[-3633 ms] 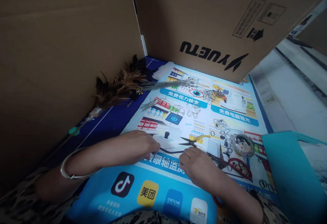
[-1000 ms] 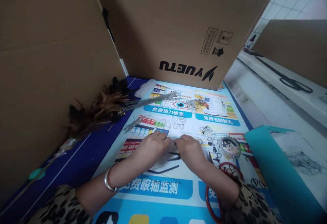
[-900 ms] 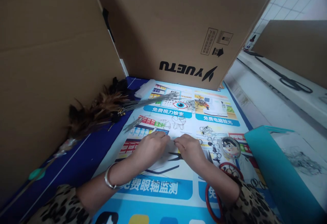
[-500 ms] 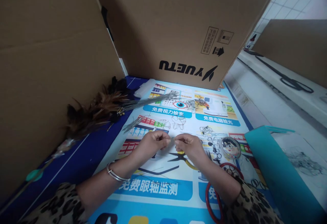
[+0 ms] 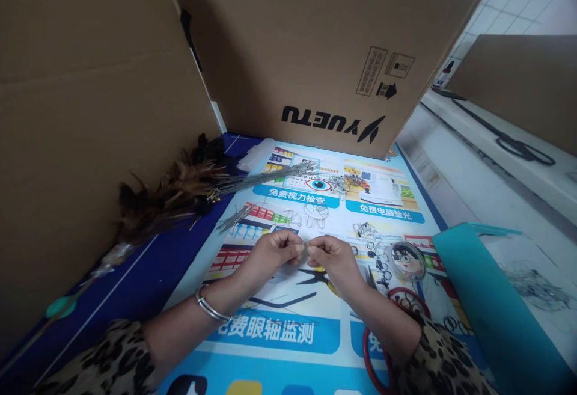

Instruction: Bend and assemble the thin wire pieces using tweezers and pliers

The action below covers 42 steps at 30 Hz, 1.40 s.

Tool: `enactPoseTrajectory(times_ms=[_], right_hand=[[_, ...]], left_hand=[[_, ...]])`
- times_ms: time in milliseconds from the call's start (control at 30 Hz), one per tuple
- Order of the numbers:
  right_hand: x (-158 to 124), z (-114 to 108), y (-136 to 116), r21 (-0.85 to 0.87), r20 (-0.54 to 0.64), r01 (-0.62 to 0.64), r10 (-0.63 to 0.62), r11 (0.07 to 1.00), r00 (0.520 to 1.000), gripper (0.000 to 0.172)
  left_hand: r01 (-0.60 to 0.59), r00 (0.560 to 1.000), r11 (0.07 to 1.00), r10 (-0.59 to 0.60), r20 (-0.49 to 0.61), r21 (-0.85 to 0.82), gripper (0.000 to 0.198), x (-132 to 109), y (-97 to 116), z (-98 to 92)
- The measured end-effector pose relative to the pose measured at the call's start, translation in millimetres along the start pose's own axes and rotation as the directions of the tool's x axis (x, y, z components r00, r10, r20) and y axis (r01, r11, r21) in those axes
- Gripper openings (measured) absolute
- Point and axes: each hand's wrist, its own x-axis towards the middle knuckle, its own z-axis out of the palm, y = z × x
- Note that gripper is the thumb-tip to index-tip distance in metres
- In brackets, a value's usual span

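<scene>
a tiny wire piece (image 5: 307, 244) is pinched at both ends, held level between left hand (image 5: 270, 255) and right hand (image 5: 337, 261), equally near both, just above the pliers (image 5: 310, 275).

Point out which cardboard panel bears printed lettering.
The middle cardboard panel, standing behind the poster: it shows upside-down YUETU lettering, while the left cardboard panel and far-right cardboard panel are plain.

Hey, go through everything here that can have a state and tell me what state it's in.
left hand: shut, pinching the small piece.
right hand: shut on the same small piece.
pliers: lying on the mat, unheld.
red scissors: lying flat, unheld, partly hidden.
cardboard box: standing, print upside down.
feathers: lying loose, untouched.
</scene>
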Motion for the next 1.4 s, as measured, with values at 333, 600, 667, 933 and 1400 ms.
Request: enactPoseTrajectory(times_ms=[333, 600, 667, 933, 1400], right_hand=[[1, -2, 7, -0.014, -0.021, 0.035, -0.035, 0.999, 0.999, 0.018], [0, 0, 4, -0.024, -0.053, 0.006, -0.007, 1.000, 0.999, 0.021], [0, 0, 4, -0.016, -0.056, 0.009, -0.010, 1.000, 0.998, 0.022], [0, 0, 4, 0.000, -0.041, 0.025, -0.025, 1.000, 0.999, 0.018], [0, -2, 1, -0.053, 0.009, -0.011, 0.011, 0.999, 1.000, 0.017]], left_hand=[[-0.013, 1.000, 1.000, 0.013, -0.015, 0.022, 0.017, 2, -5, 2.4], [-0.027, 1.000, 1.000, 0.027, -0.011, -0.012, 0.017, 1, -8, 5.0], [-0.036, 0.999, 0.999, 0.036, -0.005, -0.026, 0.017, 0, -8, 5.5], [-0.036, 0.999, 0.999, 0.036, -0.003, -0.038, 0.017, 1, -10, 7.1], [-0.021, 0.998, 1.000, 0.019, 0.058, 0.020, 0.016, 4, -11, -1.9]])
